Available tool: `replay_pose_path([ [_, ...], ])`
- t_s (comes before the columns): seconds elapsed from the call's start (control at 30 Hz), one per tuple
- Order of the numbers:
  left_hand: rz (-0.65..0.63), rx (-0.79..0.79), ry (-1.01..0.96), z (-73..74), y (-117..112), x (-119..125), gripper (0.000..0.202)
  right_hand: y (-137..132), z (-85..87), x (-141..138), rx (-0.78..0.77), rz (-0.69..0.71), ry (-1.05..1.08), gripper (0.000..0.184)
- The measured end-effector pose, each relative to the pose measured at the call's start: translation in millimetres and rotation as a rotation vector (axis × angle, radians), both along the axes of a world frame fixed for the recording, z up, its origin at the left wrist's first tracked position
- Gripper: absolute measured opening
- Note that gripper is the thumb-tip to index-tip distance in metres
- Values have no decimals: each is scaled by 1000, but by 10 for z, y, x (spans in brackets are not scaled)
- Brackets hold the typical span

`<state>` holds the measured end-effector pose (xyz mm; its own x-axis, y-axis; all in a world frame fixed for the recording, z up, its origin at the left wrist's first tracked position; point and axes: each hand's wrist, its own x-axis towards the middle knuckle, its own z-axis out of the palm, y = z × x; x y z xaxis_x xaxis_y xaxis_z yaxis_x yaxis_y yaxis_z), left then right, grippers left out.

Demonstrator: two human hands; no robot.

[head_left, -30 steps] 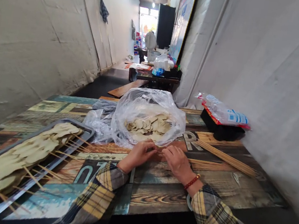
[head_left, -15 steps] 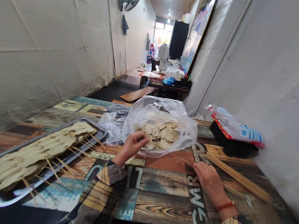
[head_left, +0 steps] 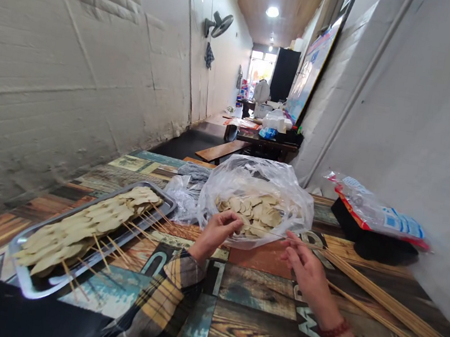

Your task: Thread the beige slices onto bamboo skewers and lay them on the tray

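Observation:
In the head view my left hand (head_left: 218, 234) is at the near edge of a clear plastic bag (head_left: 298, 209), thumb and fingers pinched; what they hold is hidden. Thin pale slices (head_left: 263, 211) lie piled inside the bag. Across from it, my right hand (head_left: 308, 271) grips a thin wooden skewer (head_left: 270, 232) between thumb and fingers, its far end pointing left toward my left hand. To the left, a metal tray (head_left: 24, 282) carries stacked skewered slices (head_left: 84, 229), their bare stick ends jutting over the tray's right rim.
A bundle of bare skewers (head_left: 384, 291) lies on the right of the patterned table (head_left: 250, 335). Behind it sits a black container with plastic packaging (head_left: 386, 218). A crumpled clear bag (head_left: 182, 199) and grey cloth (head_left: 194, 172) lie left of the slices' bag. Walls flank both sides.
The camera view has shifted, so the scene sits farther right and a little lower. My right hand has come closer to my left, its fingers less curled around the skewer.

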<state>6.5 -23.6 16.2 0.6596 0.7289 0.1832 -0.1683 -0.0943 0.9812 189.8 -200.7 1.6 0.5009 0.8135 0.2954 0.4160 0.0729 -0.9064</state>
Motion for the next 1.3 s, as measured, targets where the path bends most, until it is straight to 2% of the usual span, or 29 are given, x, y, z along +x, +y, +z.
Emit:
replay_pose_path([
  [0.13,-10,21,31,-32,-28,33,28,308,142,-167,208,-31,407,36],
  [0.27,-1,23,49,-60,-21,63,28,445,277,-158,357,-32,553,25],
  [0.37,56,-42,37,-80,7,56,29,459,375,-90,368,-70,497,32],
  [0.47,109,-116,-5,-88,37,35,28,431,414,-57,269,-28,383,48],
  [0.53,122,-137,-48,-82,49,27,38,418,385,-84,169,44,303,50],
  [0.6,129,-150,-90,-66,52,25,56,423,314,-143,74,109,209,47],
  [0.7,145,-188,-107,-32,48,27,71,448,169,-241,5,182,70,40],
  [0.77,160,-222,-87,-12,48,24,66,459,78,-287,0,197,20,36],
  [0.83,178,-242,-64,-2,55,16,52,455,16,-319,-18,195,-14,34],
  [0.97,209,-236,-44,-26,87,-7,28,419,-19,-393,-46,225,-89,35],
  [1.13,211,-242,-72,-91,122,-12,28,399,-54,-494,-49,245,-110,42],
  [1.3,206,-372,-138,-93,105,8,30,398,-125,-517,-52,273,-96,43],
])
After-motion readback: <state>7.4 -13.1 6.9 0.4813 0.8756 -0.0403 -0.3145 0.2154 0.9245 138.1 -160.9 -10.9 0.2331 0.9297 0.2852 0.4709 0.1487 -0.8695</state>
